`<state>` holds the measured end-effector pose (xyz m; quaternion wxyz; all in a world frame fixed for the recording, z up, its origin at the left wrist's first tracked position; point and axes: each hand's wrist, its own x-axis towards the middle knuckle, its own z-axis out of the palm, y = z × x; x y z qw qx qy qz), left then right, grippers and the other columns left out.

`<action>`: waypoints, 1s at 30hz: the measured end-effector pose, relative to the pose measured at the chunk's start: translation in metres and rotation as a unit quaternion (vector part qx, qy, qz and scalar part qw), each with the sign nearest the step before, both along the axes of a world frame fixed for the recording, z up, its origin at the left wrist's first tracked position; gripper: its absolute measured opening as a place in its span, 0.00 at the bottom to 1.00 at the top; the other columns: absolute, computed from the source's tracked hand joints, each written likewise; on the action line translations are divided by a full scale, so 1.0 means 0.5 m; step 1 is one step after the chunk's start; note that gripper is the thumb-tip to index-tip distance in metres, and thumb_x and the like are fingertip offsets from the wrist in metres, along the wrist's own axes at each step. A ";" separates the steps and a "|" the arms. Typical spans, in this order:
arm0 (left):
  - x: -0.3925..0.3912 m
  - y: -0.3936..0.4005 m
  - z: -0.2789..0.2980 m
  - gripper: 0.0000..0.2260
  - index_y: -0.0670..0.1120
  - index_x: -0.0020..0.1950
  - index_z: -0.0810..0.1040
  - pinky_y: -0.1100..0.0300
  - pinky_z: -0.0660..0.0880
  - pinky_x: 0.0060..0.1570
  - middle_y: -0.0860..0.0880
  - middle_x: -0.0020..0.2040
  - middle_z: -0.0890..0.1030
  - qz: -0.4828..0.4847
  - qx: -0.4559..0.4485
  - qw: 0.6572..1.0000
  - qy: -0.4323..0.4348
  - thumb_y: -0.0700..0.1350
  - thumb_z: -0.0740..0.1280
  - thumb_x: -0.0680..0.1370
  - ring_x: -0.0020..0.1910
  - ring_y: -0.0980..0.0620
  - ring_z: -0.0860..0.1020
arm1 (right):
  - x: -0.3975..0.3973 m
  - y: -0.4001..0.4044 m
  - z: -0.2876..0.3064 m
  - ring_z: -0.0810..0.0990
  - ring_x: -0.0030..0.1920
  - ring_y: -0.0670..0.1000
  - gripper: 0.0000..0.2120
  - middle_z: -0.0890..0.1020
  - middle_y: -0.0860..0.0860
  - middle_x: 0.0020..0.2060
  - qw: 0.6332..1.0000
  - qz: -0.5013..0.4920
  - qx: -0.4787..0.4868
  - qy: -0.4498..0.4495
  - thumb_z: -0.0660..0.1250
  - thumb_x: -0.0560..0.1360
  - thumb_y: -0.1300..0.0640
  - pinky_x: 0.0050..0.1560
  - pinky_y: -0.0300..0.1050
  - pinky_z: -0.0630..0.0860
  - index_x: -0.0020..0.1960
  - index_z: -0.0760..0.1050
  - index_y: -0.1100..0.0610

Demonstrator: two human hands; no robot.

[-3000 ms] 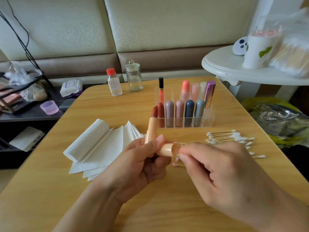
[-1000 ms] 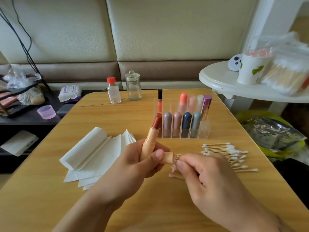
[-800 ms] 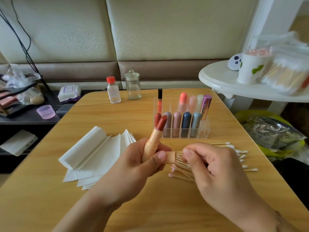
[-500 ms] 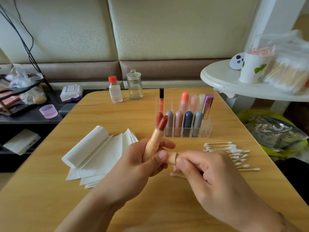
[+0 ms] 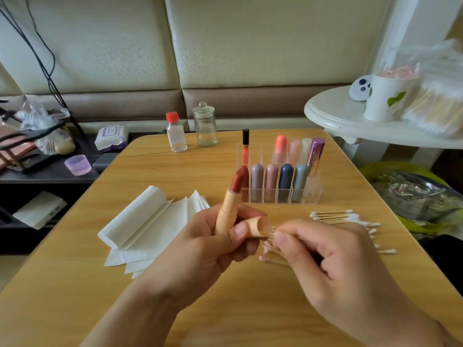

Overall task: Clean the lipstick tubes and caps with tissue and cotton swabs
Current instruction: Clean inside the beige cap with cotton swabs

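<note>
looked like a home living room, set up for sorting makeup. showed a padded cream and brown sofa back (image 5: 225,58) along the wall, a wooden table (image 5: 75,284) just in front, a white round side table (image 5: 333,113) with a paper cup (image 5: 383,98), and a low dark shelf (image 5: 45,171) cluttered with a wipes pack (image 5: 111,136) and bags. held a clear organizer (image 5: 313,189) of lipsticks on the wooden table.

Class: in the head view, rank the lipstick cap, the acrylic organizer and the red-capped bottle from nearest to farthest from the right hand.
1. Lipstick cap: beside the right hand, at its fingertips.
2. Acrylic organizer: beyond, mid-table.
3. Red-capped bottle: far edge, towards the left.
</note>
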<state>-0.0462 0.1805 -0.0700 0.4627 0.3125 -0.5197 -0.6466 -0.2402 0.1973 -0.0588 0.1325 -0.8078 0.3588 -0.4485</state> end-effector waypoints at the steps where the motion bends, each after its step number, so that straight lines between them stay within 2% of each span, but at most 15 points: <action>1: 0.000 -0.001 0.002 0.08 0.45 0.47 0.84 0.58 0.69 0.42 0.43 0.41 0.78 -0.013 0.009 0.999 0.031 0.41 0.66 0.73 0.37 0.50 0.74 | -0.001 0.000 0.004 0.72 0.27 0.34 0.12 0.69 0.33 0.27 1.000 0.004 -0.003 -0.030 0.63 0.79 0.56 0.32 0.22 0.60 0.41 0.81 0.56; 3: 0.000 0.000 0.004 0.08 0.44 0.47 0.84 0.61 0.74 0.41 0.42 0.43 0.80 -0.040 0.035 0.994 0.090 0.39 0.65 0.74 0.37 0.51 0.77 | -0.003 0.002 0.005 0.78 0.29 0.35 0.11 0.73 0.32 0.29 0.996 0.004 -0.008 -0.090 0.64 0.79 0.56 0.31 0.24 0.67 0.44 0.83 0.57; 6: 0.000 -0.002 0.005 0.07 0.40 0.53 0.80 0.60 0.77 0.42 0.39 0.48 0.80 -0.091 0.063 0.979 0.169 0.36 0.66 0.77 0.41 0.49 0.79 | -0.004 0.005 0.006 0.81 0.28 0.46 0.08 0.80 0.40 0.30 0.987 -0.011 -0.001 -0.160 0.66 0.78 0.52 0.26 0.40 0.75 0.49 0.83 0.52; 9: 0.002 -0.002 0.005 0.09 0.39 0.56 0.80 0.60 0.77 0.42 0.38 0.53 0.80 -0.112 0.077 0.969 0.206 0.38 0.70 0.76 0.45 0.48 0.80 | -0.007 0.010 0.008 0.83 0.29 0.50 0.06 0.83 0.46 0.33 0.974 -0.009 0.014 -0.226 0.68 0.76 0.53 0.29 0.43 0.79 0.51 0.82 0.51; 12: 0.001 -0.001 0.004 0.09 0.41 0.56 0.81 0.61 0.76 0.45 0.40 0.56 0.80 -0.120 0.067 0.968 0.211 0.38 0.69 0.77 0.47 0.48 0.80 | -0.011 0.016 0.016 0.83 0.31 0.50 0.07 0.83 0.47 0.34 0.971 -0.020 0.015 -0.240 0.68 0.76 0.53 0.29 0.45 0.78 0.51 0.82 0.51; 16: 0.000 -0.003 0.004 0.08 0.41 0.56 0.80 0.60 0.76 0.50 0.42 0.53 0.79 -0.129 0.062 0.968 0.206 0.38 0.67 0.78 0.49 0.49 0.79 | -0.019 0.016 0.014 0.84 0.34 0.52 0.07 0.84 0.48 0.38 0.974 -0.028 0.005 -0.225 0.67 0.77 0.53 0.31 0.51 0.78 0.53 0.82 0.50; 19: -0.001 -0.003 0.002 0.08 0.41 0.56 0.80 0.60 0.76 0.50 0.42 0.53 0.78 -0.122 0.052 0.969 0.206 0.37 0.68 0.77 0.48 0.48 0.79 | -0.025 0.013 0.005 0.83 0.36 0.53 0.08 0.84 0.47 0.41 0.975 -0.025 0.010 -0.220 0.66 0.78 0.51 0.33 0.55 0.77 0.54 0.83 0.45; 21: -0.001 -0.002 0.001 0.08 0.41 0.55 0.80 0.59 0.75 0.49 0.43 0.53 0.78 -0.115 0.047 0.971 0.205 0.37 0.69 0.76 0.49 0.48 0.78 | -0.029 0.012 0.003 0.83 0.37 0.53 0.08 0.84 0.47 0.43 0.980 -0.023 0.011 -0.197 0.66 0.79 0.49 0.33 0.55 0.76 0.55 0.82 0.42; 23: 0.000 -0.002 0.001 0.09 0.41 0.55 0.81 0.59 0.75 0.48 0.43 0.53 0.78 -0.102 0.047 0.974 0.199 0.37 0.70 0.76 0.49 0.48 0.79 | -0.033 0.011 0.004 0.81 0.36 0.51 0.08 0.84 0.47 0.43 0.989 -0.024 -0.011 -0.148 0.66 0.79 0.51 0.32 0.52 0.75 0.54 0.82 0.46; 24: 0.001 -0.003 0.001 0.09 0.41 0.55 0.81 0.59 0.75 0.48 0.43 0.53 0.78 -0.096 0.047 0.975 0.195 0.37 0.71 0.75 0.48 0.48 0.79 | -0.033 0.012 0.007 0.79 0.36 0.48 0.08 0.83 0.46 0.42 0.992 -0.029 -0.034 -0.116 0.66 0.78 0.54 0.33 0.47 0.74 0.53 0.83 0.51; 26: 0.001 -0.003 0.001 0.10 0.40 0.55 0.81 0.59 0.76 0.47 0.43 0.52 0.79 -0.091 0.049 0.976 0.191 0.37 0.71 0.75 0.48 0.49 0.79 | -0.026 0.016 0.012 0.76 0.38 0.40 0.08 0.82 0.47 0.40 0.992 -0.060 -0.100 -0.039 0.66 0.78 0.59 0.40 0.32 0.71 0.50 0.84 0.58; 27: 0.000 -0.003 0.002 0.09 0.39 0.55 0.81 0.59 0.76 0.46 0.43 0.52 0.79 -0.085 0.051 0.977 0.186 0.36 0.69 0.75 0.47 0.49 0.79 | -0.024 0.016 0.014 0.76 0.38 0.38 0.08 0.82 0.48 0.39 0.987 -0.079 -0.139 0.001 0.67 0.77 0.62 0.42 0.29 0.70 0.49 0.85 0.60; 30: -0.003 -0.002 -0.001 0.11 0.40 0.53 0.82 0.61 0.76 0.43 0.43 0.45 0.81 -0.044 0.064 0.986 0.149 0.34 0.64 0.75 0.43 0.50 0.79 | -0.019 0.013 0.008 0.78 0.35 0.48 0.09 0.83 0.54 0.38 0.964 -0.122 -0.220 0.086 0.68 0.74 0.66 0.40 0.38 0.74 0.50 0.86 0.60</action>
